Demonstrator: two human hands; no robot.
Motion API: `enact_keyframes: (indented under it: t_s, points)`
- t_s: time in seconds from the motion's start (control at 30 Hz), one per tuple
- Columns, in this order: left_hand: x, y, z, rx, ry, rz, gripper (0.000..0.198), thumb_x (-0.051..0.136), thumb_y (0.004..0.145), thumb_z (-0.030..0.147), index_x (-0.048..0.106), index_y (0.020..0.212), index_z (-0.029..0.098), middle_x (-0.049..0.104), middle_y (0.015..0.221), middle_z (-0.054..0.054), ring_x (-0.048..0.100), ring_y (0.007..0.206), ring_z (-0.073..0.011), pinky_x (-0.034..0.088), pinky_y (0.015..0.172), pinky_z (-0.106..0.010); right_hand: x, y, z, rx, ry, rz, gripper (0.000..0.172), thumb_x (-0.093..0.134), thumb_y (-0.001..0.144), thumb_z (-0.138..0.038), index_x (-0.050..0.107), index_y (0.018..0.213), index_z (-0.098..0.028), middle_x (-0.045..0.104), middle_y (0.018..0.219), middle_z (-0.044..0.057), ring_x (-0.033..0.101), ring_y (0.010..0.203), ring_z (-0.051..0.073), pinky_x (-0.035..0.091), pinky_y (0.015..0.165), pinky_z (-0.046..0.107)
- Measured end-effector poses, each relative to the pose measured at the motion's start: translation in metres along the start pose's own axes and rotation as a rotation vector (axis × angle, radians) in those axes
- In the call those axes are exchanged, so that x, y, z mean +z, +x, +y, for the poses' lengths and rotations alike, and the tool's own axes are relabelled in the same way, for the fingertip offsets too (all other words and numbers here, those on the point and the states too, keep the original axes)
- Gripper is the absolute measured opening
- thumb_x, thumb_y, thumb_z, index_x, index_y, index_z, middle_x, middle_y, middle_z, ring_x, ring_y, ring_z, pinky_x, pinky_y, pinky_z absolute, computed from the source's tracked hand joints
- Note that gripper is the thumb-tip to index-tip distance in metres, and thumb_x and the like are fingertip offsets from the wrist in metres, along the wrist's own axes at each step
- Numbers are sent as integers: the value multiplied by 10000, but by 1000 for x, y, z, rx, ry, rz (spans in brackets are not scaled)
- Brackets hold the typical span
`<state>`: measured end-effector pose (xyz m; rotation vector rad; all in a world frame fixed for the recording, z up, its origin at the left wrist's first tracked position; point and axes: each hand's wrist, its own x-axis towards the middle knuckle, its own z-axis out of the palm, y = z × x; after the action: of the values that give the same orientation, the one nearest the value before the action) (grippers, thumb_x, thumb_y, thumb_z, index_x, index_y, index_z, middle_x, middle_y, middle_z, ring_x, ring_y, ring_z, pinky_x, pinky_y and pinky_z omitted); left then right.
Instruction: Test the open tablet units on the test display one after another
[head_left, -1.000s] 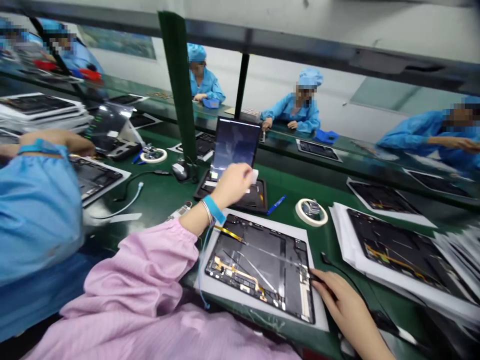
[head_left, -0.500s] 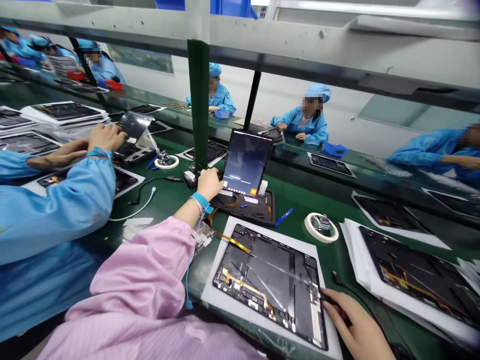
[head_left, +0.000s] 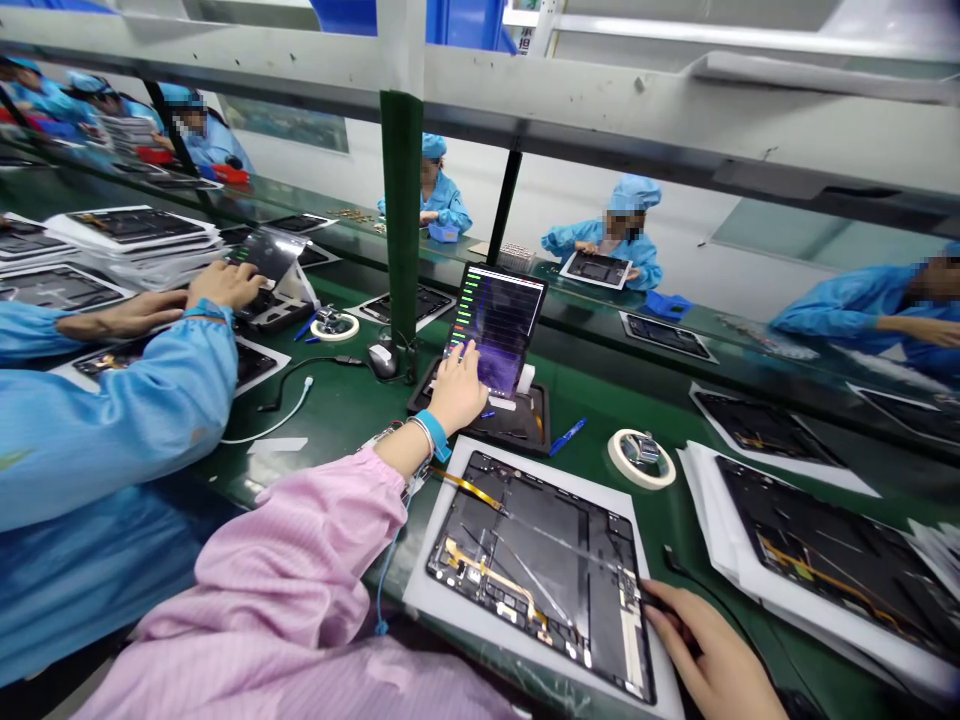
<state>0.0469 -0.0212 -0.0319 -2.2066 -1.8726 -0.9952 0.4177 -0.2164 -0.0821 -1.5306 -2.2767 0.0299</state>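
My left hand (head_left: 459, 388) reaches to an upright tablet screen (head_left: 498, 325), its fingers stretched out at the screen's lower left. Green labels, a red one and a purple area show on this lit display. In front of me an opened tablet housing (head_left: 551, 545) lies on a white sheet (head_left: 442, 590), its boards and ribbon cables exposed. An orange flex cable (head_left: 469, 487) runs from it toward the display, partly behind my wrist. At the housing's right edge, my right hand (head_left: 701, 640) is closed on a black plug (head_left: 651, 592), mostly hidden by the fingers.
A roll of tape (head_left: 642, 459) and a blue pen (head_left: 568, 436) lie beyond the housing. Stacked housings on sheets (head_left: 832, 560) stand at right. A green post (head_left: 401, 220) rises ahead, near a mouse (head_left: 382, 361). A co-worker's blue sleeve (head_left: 150, 400) is close at left.
My left hand has moved right, from the screen's lower left edge onto its face. The display has switched from a dark screen to green labels. My right hand stays put.
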Motion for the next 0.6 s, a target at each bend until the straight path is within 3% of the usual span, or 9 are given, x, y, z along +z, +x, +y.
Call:
enact_keyframes:
  t_s: [0.2, 0.37, 0.5, 0.6]
  points:
    - [-5, -3, 16, 79, -40, 7, 555, 418, 782, 166, 366, 1327, 79, 416, 1398, -159, 253, 1345, -271, 278, 1054, -428, 0, 0, -1, 4, -8, -5, 294, 482, 887, -438, 624, 1050, -238, 674, 994, 56, 658, 850, 195, 564, 743, 300]
    - [1, 15, 17, 131, -24, 51, 560, 435, 762, 147, 381, 1312, 60, 397, 1413, -165, 193, 1377, -272, 223, 1089, -434, -2, -1, -3, 11, -5, -11, 284, 473, 896, -421, 620, 1054, -237, 673, 999, 56, 655, 864, 194, 564, 750, 306]
    - [5, 27, 13, 134, 0, 55, 557, 452, 746, 146, 395, 1292, 56, 379, 1426, -167, 176, 1383, -280, 199, 1100, -442, -3, -1, -5, 9, -4, -3, 285, 469, 899, -421, 625, 1045, -232, 670, 990, 57, 652, 853, 189, 558, 754, 303]
    - [-1, 23, 22, 108, 10, 55, 513, 454, 750, 143, 422, 1255, 57, 348, 1441, -171, 183, 1377, -289, 211, 1092, -450, -4, 2, -7, -13, -16, 6, 292, 462, 907, -420, 621, 1064, -232, 663, 954, 54, 645, 818, 177, 553, 734, 288]
